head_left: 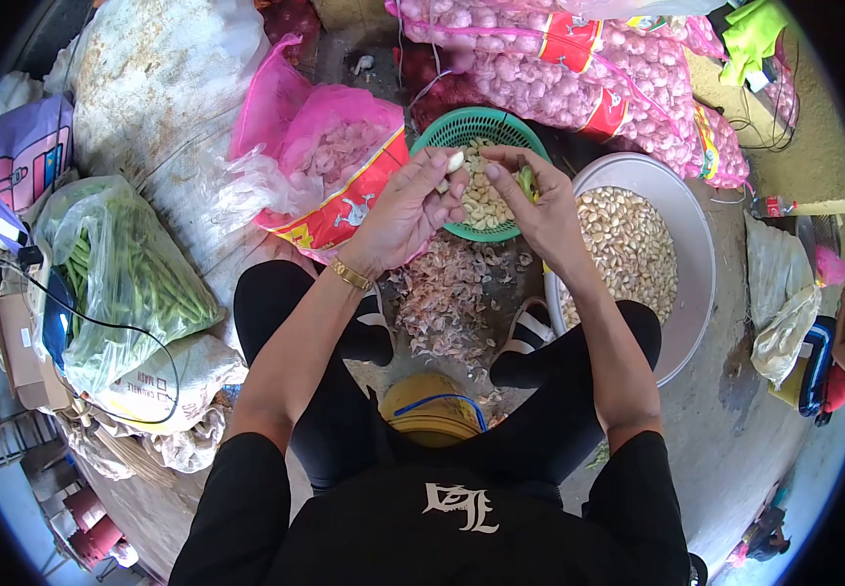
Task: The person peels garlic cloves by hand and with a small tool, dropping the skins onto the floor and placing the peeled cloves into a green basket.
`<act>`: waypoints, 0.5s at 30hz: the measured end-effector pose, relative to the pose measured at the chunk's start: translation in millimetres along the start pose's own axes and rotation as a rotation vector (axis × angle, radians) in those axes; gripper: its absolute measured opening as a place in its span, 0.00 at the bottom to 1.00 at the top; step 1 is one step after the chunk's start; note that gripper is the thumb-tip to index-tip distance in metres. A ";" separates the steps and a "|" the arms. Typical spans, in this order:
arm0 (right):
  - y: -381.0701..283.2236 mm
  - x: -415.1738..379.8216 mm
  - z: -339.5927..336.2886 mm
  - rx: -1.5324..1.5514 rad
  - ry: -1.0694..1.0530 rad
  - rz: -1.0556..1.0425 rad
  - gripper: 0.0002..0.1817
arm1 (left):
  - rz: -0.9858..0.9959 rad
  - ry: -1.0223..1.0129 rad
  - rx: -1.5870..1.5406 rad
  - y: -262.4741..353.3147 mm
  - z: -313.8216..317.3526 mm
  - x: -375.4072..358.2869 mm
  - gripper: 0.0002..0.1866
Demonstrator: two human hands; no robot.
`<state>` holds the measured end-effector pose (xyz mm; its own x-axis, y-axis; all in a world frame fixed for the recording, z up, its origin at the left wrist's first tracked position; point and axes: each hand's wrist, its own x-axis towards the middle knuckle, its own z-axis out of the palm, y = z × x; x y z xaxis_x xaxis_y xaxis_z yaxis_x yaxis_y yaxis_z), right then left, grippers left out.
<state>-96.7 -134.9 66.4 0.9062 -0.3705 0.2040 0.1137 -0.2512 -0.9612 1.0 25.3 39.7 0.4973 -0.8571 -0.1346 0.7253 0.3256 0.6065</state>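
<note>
My left hand (412,205), with a gold watch at the wrist, pinches a pale garlic clove (455,161) between thumb and fingertips. Facing it, my right hand (542,210) is closed around a small yellow-green piece (528,180), mostly hidden by the fingers, so I cannot tell its kind. Both hands are over a green plastic basket (461,115) holding peeled garlic cloves (486,203). To the right stands a wide pale basin (700,264) of garlic cloves (627,244) that look mostly unpeeled. Papery garlic skins (442,303) are heaped on the floor between my feet.
A pink mesh bag (290,107) with garlic skins leans left of the basket. Full garlic sacks (539,78) lie behind. A plastic bag of green pods (129,283) sits far left, and a yellow bucket (427,396) is between my legs. At the right edge is a person's arm (841,342).
</note>
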 end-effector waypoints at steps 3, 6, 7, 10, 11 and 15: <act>0.5 0.6 3.9 0.146 -0.034 0.068 0.11 | -0.036 -0.030 0.044 -3.1 6.0 -1.4 0.11; 0.8 -0.5 2.5 0.257 -0.089 0.214 0.10 | -0.041 -0.029 0.125 -8.0 6.1 0.0 0.10; -2.0 -0.6 0.6 0.257 -0.087 0.215 0.10 | -0.025 -0.037 0.156 -10.1 5.6 1.2 0.10; -9.0 -0.3 -3.4 0.288 -0.092 0.400 0.10 | 0.030 0.084 0.250 -13.0 9.8 2.2 0.09; -6.2 -0.1 -4.0 0.284 -0.098 0.393 0.10 | 0.030 0.083 0.251 -13.1 8.6 2.8 0.09; -4.4 0.1 -8.5 0.271 -0.130 0.491 0.12 | 0.140 0.004 0.445 -12.1 0.7 4.2 0.09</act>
<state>-100.6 -141.5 72.2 0.9197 -0.2687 -0.2863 -0.2482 0.1670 -0.9542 -6.1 17.5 32.4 0.5783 -0.8152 -0.0305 0.3769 0.2338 0.8963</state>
